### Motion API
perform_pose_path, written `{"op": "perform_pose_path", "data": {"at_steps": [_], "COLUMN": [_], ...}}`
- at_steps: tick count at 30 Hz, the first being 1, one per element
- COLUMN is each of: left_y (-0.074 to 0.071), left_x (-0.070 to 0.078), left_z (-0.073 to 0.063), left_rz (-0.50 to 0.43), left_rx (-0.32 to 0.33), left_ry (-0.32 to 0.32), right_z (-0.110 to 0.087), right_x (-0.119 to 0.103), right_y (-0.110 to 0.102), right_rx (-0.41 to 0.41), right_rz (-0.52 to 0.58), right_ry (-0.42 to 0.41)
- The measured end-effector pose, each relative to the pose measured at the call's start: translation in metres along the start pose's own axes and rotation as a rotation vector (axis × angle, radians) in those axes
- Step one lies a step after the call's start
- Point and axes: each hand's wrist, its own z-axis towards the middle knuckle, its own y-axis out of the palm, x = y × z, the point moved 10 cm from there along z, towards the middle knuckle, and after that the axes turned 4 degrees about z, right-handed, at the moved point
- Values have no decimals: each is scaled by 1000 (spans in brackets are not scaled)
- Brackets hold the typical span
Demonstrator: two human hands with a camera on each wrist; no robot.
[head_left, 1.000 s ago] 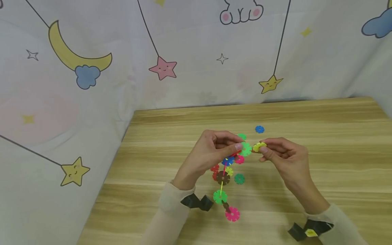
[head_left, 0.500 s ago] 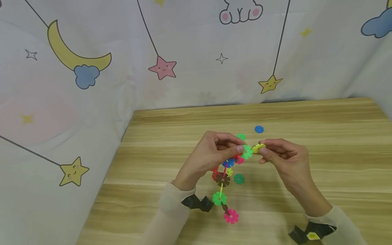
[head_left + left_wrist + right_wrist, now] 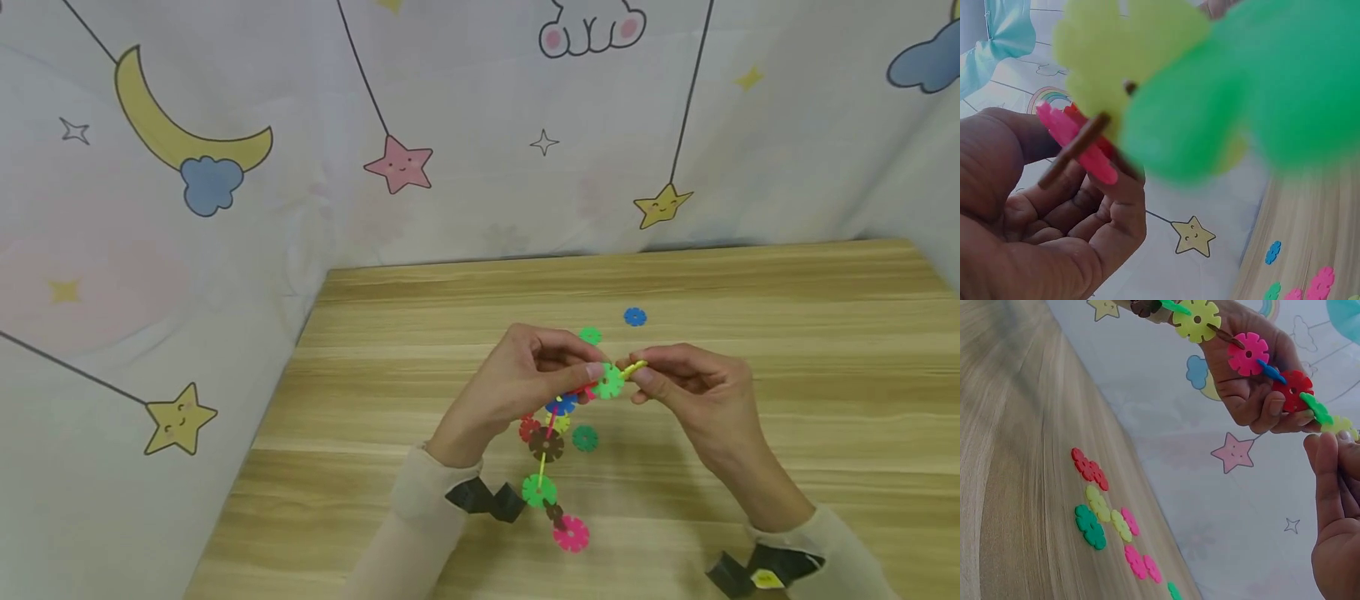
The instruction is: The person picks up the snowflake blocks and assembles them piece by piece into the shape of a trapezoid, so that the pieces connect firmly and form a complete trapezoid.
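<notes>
Between thumb and fingers, my left hand (image 3: 517, 383) grips the upper end of a chain of interlocking notched plastic discs (image 3: 546, 444). A light green disc (image 3: 610, 381) stands out past its fingertips, and a pink disc (image 3: 572, 533) ends the hanging part. The right wrist view shows a red disc (image 3: 1291, 390) at the left fingers, with pink and yellow ones further along. My right hand (image 3: 701, 408) pinches a yellow disc (image 3: 633, 370), seen edge-on right at the green disc's rim. Blurred green (image 3: 1210, 112) and yellow discs fill much of the left wrist view.
Loose discs lie on the wooden table (image 3: 825, 375): a blue one (image 3: 635, 317) toward the back, a green one (image 3: 590, 335) behind the left hand, a dark green one (image 3: 586, 438) and a red one (image 3: 528, 428) beside the chain. A patterned curtain (image 3: 480, 100) borders the table.
The green disc and the chain have shifted slightly down and right with my left hand. The yellow disc in my right hand has turned from its flat face to edge-on.
</notes>
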Motion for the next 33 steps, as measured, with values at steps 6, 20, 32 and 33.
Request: {"op": "perform_pose_path", "data": {"at_steps": [6, 20, 32, 33], "left_y": [1, 0, 3, 3], "left_x": [1, 8, 7, 7], "left_z": [0, -2, -2, -2], "left_rz": [-4, 6, 53, 54], "left_rx": [12, 53, 46, 47], "left_ry": [21, 54, 41, 41], "right_z": [0, -1, -5, -5], "right_x": [-3, -8, -7, -6], "right_y": [1, 7, 10, 9], "right_rx": [-21, -84, -114, -117], "right_rz": [-58, 60, 95, 100], "right_ry": [3, -109, -156, -156]}}
